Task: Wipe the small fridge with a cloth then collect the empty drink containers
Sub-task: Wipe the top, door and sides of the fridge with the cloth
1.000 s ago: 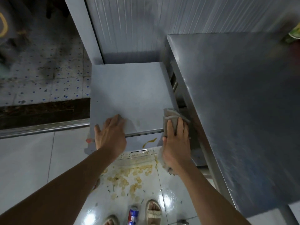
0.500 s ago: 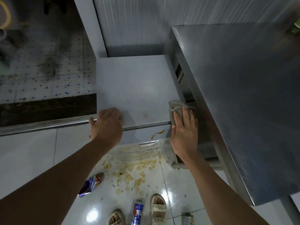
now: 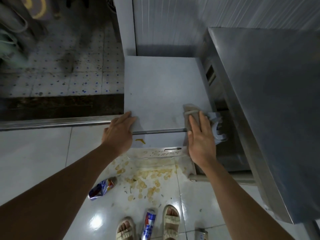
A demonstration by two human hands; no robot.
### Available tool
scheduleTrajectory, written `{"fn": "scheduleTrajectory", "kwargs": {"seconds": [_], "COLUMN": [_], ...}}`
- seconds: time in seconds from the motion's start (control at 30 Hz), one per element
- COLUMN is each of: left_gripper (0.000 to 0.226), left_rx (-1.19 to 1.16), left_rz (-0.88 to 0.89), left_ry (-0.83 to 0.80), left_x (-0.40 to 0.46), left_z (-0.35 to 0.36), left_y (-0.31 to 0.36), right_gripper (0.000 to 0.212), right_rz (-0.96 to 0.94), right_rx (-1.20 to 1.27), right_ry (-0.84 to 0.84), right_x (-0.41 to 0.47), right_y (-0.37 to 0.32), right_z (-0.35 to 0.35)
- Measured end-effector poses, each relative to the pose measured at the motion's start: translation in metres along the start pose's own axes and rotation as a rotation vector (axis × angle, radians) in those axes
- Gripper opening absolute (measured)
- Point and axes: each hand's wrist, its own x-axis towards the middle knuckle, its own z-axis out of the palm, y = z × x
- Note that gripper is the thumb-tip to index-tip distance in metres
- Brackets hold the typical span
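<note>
Small fridge (image 3: 161,90): pale grey box seen from above, its flat top facing the camera; it stands on the floor between a doorway threshold and a steel surface.
Steel surface (image 3: 270,104): large metal top to the right of the fridge, its leg and lower rail visible beneath it.
Floor (image 3: 39,153): glossy pale tiles in front of the fridge, with a scatter of yellowish crumbs and stains (densest just below the fridge front).
Left hand (image 3: 119,134): fingers relaxed and nearly straight, resting on the front left corner of the fridge top; it holds nothing.
Right hand (image 3: 200,137): flat, fingers straight, pressing the cloth down at the front right corner of the fridge top.
Cloth (image 3: 190,113): grey-brown, folded, lying partly under the right fingers and draped over the fridge's front edge.
Crushed carton (image 3: 101,188): blue, white and red drink pack lying on the floor left of the crumbs.
Can (image 3: 149,223): blue and white, lying between the person's two sandalled feet.
Second can (image 3: 200,234): at the bottom edge, right of the feet, only partly in view.
</note>
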Motion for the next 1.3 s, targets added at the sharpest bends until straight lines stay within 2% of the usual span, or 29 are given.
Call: {"fn": "scheduleTrajectory", "kwargs": {"seconds": [0.07,0.13,0.3,0.37,0.43,0.5,0.6,0.63,0.7,0.73,0.8,0.93,1.03,1.13,1.2,1.3], "left_gripper": [0.051,0.050,0.056,0.055,0.055,0.056,0.051,0.049,0.050,0.051,0.053,0.053,0.052,0.051,0.053,0.055], "left_rx": [-0.140,-0.287,-0.493,-0.489,-0.542,-0.576,-0.489,-0.475,-0.495,-0.519,-0.550,-0.541,-0.524,-0.483,-0.504,-0.565], "left_rz": [-0.017,-0.030,-0.115,-0.112,-0.149,-0.180,-0.143,-0.133,-0.164,-0.205,-0.269,-0.270,-0.294,-0.287,-0.269,-0.232], "left_ry": [-0.005,-0.024,-0.001,-0.009,-0.033,-0.035,-0.039,-0.047,-0.048,-0.039,-0.007,0.039,0.030,0.015,-0.024,-0.056], "left_x": [-0.005,-0.011,-0.020,-0.025,-0.029,-0.032,-0.036,-0.037,-0.039,-0.041,-0.044,-0.053,-0.054,-0.049,-0.046,-0.044], "left_z": [0.000,-0.001,-0.006,-0.004,-0.002,-0.004,-0.008,-0.010,-0.011,-0.013,-0.017,-0.026,-0.029,-0.029,-0.027,-0.020], "left_y": [-0.005,-0.011,-0.024,-0.029,-0.034,-0.036,-0.035,-0.036,-0.041,-0.045,-0.054,-0.074,-0.081,-0.078,-0.073,-0.064], "right_gripper": [0.049,0.048,0.051,0.051,0.047,0.044,0.046,0.048,0.045,0.046,0.050,0.046,0.047,0.057,0.061,0.056], "right_rz": [0.142,0.144,-0.175,-0.304,-0.345,-0.257,0.069,0.119,0.006,-0.077,-0.179,-0.328,-0.375,-0.385,-0.323,-0.133], "right_rx": [-0.003,0.000,0.063,0.057,-0.006,-0.091,-0.060,-0.053,-0.094,-0.111,-0.070,-0.021,-0.096,-0.167,-0.200,-0.171], "right_ry": [0.026,0.070,-0.012,-0.044,-0.041,-0.016,-0.004,0.015,0.098,0.086,-0.048,-0.079,-0.093,-0.101,-0.121,-0.104], "right_x": [0.004,0.001,-0.012,-0.012,-0.009,-0.006,0.001,0.002,0.001,0.000,-0.004,-0.009,-0.012,-0.018,-0.026,-0.035], "right_y": [-0.009,-0.039,-0.115,-0.122,-0.108,-0.080,-0.056,-0.064,-0.094,-0.113,-0.154,-0.196,-0.184,-0.152,-0.122,-0.076], "right_z": [0.005,0.016,0.043,0.044,0.037,0.029,0.018,0.016,0.022,0.030,0.046,0.060,0.057,0.052,0.046,0.028]}}
